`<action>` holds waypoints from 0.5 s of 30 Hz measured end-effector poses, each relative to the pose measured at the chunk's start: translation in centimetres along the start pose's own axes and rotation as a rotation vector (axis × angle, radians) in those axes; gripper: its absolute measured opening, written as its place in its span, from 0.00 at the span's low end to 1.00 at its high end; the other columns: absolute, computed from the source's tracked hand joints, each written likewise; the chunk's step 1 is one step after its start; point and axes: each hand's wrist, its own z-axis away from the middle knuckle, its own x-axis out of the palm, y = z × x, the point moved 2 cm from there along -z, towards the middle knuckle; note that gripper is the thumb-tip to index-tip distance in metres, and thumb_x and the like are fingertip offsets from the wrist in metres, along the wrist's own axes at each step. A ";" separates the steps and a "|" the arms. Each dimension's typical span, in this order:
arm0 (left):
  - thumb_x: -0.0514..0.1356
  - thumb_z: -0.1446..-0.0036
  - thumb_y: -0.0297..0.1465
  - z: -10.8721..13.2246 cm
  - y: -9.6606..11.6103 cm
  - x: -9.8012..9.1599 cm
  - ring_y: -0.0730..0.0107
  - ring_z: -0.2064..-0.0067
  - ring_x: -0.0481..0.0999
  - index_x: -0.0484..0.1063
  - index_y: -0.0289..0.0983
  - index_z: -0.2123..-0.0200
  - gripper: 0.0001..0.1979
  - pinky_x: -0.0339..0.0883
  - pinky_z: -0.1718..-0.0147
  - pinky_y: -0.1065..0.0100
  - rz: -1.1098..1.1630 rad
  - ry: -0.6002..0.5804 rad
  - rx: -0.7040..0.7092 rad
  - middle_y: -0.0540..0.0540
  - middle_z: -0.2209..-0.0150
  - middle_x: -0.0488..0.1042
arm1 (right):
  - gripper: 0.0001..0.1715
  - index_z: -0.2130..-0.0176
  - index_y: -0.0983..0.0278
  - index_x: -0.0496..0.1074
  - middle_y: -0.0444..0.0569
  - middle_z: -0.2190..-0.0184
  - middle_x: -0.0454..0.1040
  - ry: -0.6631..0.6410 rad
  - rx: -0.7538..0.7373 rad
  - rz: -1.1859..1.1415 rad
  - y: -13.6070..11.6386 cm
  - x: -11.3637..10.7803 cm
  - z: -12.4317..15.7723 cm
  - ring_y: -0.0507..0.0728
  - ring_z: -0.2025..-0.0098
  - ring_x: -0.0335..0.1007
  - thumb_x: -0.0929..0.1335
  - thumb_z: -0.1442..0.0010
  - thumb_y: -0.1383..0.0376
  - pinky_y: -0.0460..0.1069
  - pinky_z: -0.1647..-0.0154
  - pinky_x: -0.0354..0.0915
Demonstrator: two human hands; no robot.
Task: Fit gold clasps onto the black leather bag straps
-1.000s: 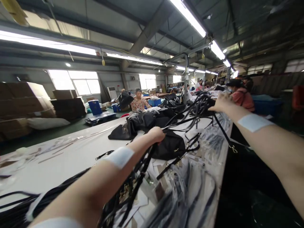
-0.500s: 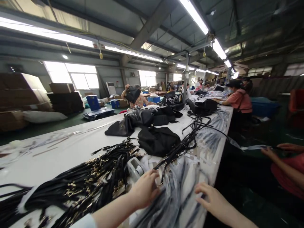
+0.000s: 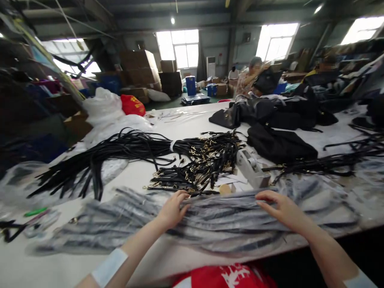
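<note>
A long pile of dark straps in clear plastic sleeves [image 3: 222,222] lies across the near side of the table. My left hand [image 3: 173,210] rests at the pile's back edge, thumb and fingers apart, close to the end of a black strap. To the right, my right hand [image 3: 279,208] hovers at or touches the same pile, its fingers loosely bent and parted from the thumb. Beyond my hands lie bare black straps with gold clasps [image 3: 198,160], banded with a white tie [image 3: 173,145]. A tape dispenser [image 3: 250,168] stands beside them.
Black bags [image 3: 279,144] are heaped at the back right, with more black straps [image 3: 327,164] nearer. A green pen [image 3: 35,212] lies at left. White plastic bags [image 3: 103,106] and a red bag [image 3: 132,105] sit at the far left. A co-worker [image 3: 247,78] handles a black bag across the table.
My view has swung left, so the table now runs across in front of me. Both hands are now over the plastic-sleeved straps, farther apart than before.
</note>
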 end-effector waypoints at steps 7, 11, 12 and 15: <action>0.60 0.41 0.28 2.1 -2.4 -1.0 0.57 0.48 0.75 0.72 0.39 0.54 0.11 0.71 0.48 0.54 0.057 0.118 -0.035 0.41 0.49 0.74 | 0.16 0.61 0.62 0.78 0.51 0.60 0.80 -0.096 -0.044 -0.008 -5.2 7.8 -3.9 0.61 0.57 0.76 0.65 0.37 0.56 0.52 0.55 0.68; 0.61 0.40 0.29 -1.0 -2.2 -0.8 0.59 0.47 0.74 0.72 0.39 0.54 0.10 0.70 0.46 0.56 0.122 0.161 0.008 0.41 0.49 0.74 | 0.12 0.64 0.61 0.78 0.49 0.64 0.81 -0.150 -0.048 0.040 -6.5 10.5 -5.4 0.60 0.61 0.76 0.67 0.40 0.59 0.51 0.59 0.67; 0.60 0.40 0.30 -1.9 -2.2 -0.5 0.59 0.46 0.73 0.72 0.38 0.54 0.10 0.69 0.45 0.56 0.134 0.166 0.014 0.41 0.49 0.73 | 0.11 0.64 0.61 0.78 0.49 0.64 0.81 -0.149 -0.042 0.053 -6.6 10.6 -5.7 0.60 0.61 0.76 0.67 0.40 0.59 0.51 0.58 0.67; 0.59 0.38 0.31 -3.6 -2.5 0.7 0.58 0.43 0.70 0.71 0.37 0.52 0.11 0.66 0.42 0.54 0.161 0.173 0.012 0.40 0.47 0.72 | 0.12 0.64 0.61 0.78 0.50 0.63 0.81 -0.134 -0.009 0.096 -6.2 10.1 -6.0 0.60 0.60 0.75 0.66 0.40 0.60 0.52 0.57 0.67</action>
